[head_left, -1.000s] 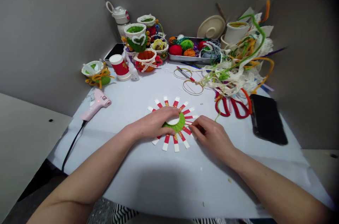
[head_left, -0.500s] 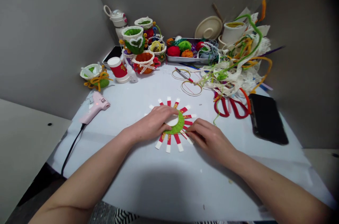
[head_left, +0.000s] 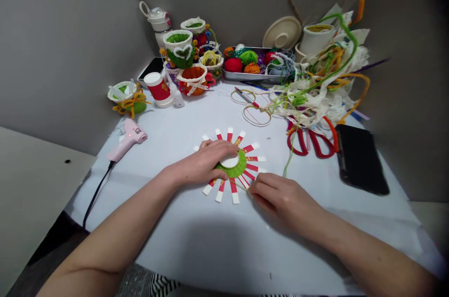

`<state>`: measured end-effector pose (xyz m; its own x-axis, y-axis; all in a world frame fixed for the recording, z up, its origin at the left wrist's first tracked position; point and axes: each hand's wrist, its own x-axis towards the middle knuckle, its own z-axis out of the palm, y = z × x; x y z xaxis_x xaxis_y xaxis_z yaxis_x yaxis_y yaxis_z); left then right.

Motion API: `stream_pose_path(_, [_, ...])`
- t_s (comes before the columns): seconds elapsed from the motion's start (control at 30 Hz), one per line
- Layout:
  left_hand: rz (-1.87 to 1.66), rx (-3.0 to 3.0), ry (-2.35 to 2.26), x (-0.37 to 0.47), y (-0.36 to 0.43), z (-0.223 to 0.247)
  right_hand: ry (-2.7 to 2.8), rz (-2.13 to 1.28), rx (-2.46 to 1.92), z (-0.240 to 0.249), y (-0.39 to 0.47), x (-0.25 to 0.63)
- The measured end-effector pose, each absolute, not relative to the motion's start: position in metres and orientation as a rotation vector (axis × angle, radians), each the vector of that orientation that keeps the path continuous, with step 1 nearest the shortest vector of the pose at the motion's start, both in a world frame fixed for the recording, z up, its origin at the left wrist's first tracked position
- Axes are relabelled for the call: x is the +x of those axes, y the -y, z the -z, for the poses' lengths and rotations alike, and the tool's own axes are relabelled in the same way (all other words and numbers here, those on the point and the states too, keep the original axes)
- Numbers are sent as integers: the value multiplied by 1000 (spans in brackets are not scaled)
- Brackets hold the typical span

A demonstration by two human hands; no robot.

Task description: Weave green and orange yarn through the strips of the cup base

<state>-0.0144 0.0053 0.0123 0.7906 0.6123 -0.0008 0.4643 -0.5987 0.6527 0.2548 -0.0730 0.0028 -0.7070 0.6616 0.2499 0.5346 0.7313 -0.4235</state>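
The right hand (head_left: 280, 194) has slid toward the near edge of the bench (head_left: 301, 259) compared with a second ago, and a thin length of green yarn (head_left: 288, 163) now shows stretched between it and the near side of the green woven ring (head_left: 242, 167), crossing the near-right red-and-white strips; as a judgement, the yarn is being led among those strips to widen the ring. The cut paper cup (head_left: 229, 162) lies flat in the middle of the bench, white base in the centre and strips fanned out like spokes, which seem to sit at a slightly different angle than before. The left hand (head_left: 203, 161) covers its left side, thumb parted from the fingers across the centre, bracing the cup in place. On the right, thumb and forefinger are closed in a pinch that appears to hold the yarn, the other fingers curled. Beyond this hand, a slack tail runs past the red-handled scissors (head_left: 313, 142) toward the lace heap (head_left: 315, 103), while a pink glue gun (head_left: 128, 139) rests well apart at the left
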Motion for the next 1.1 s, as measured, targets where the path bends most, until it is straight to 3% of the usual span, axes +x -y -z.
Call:
stream_pose_path(0.23, [-293, 2317, -795, -15, -7, -11, 2794, -398, -823, -8, 82, 260])
stream_pose_path(0.53, [-276, 2309, -817, -15, -6, -13, 2649, -193, -1257, -4, 79, 264])
stream_pose_path(0.87, [-258, 2310, -836, -13, -7, -11, 2155, -384, -1462, 16, 52, 256])
stream_pose_path(1.1, [-299, 2323, -819, -13, -5, -11, 2111, -485, -1538, 19, 49, 254])
